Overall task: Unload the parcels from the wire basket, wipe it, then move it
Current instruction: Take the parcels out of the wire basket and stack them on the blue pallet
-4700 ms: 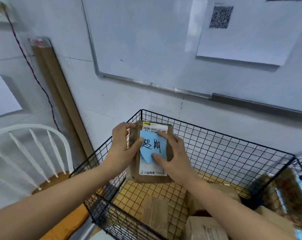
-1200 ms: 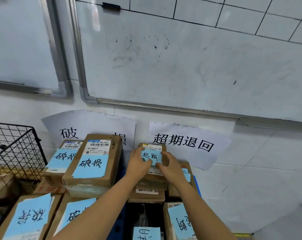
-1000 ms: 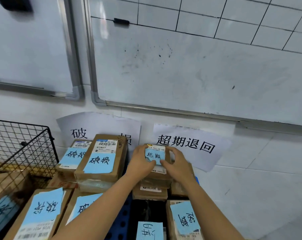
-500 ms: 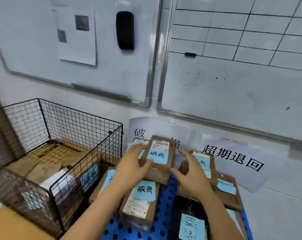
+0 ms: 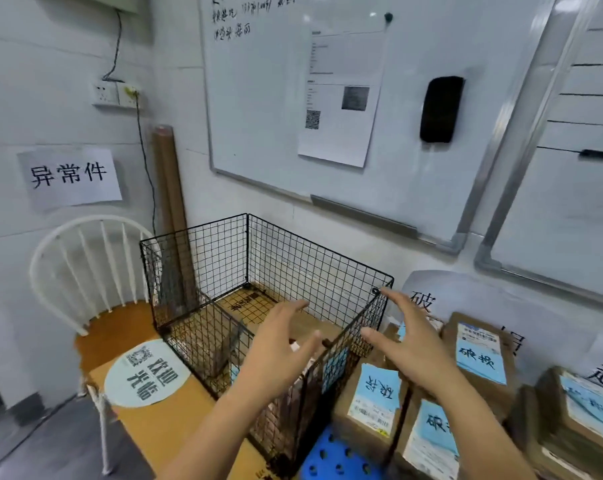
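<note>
A black wire basket point(image 5: 314, 271) stands on a wooden surface against the wall. Brown cardboard parcels point(image 5: 293, 327) lie inside it, partly hidden by the mesh and my hands. My left hand point(image 5: 279, 344) hovers over the basket's near right part, fingers spread and holding nothing. My right hand point(image 5: 407, 337) is just outside the basket's right wall, open and empty, its fingertips near the top right corner. To the right, unloaded parcels with blue labels point(image 5: 480, 355) are stacked on a blue pallet point(image 5: 331, 459).
A white spindle-back chair point(image 5: 85, 268) stands left of the basket. A round white sticker point(image 5: 147, 372) lies on the wooden surface point(image 5: 161, 427). A cardboard tube point(image 5: 168, 209) leans in the corner. Whiteboards point(image 5: 276, 98) and paper signs hang on the wall.
I let go of the parcel on the right stack. My view swung left to the basket, and both empty hands moved from the stacked parcels towards the basket.
</note>
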